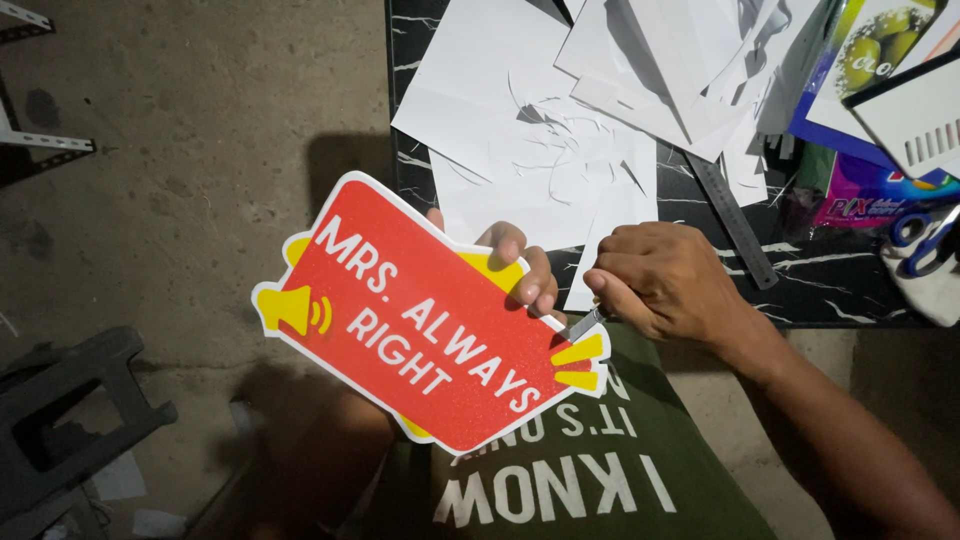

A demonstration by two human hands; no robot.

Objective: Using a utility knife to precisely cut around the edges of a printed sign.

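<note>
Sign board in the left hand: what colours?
Red sign board with yellow accents, white lettering and a white border; head view.

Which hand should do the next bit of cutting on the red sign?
Probably the right hand: it already grips the knife, with the blade at the sign's edge. The left hand is busy gripping that sign from behind, holding it up.

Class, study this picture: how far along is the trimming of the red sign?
Done: most of the red megaphone-shaped card sign already has a clean white border, and white paper offcuts cover the black marbled table. In hand: the left hand holds it while the right hand works a small blade at its edge. Left: that edge.
</note>
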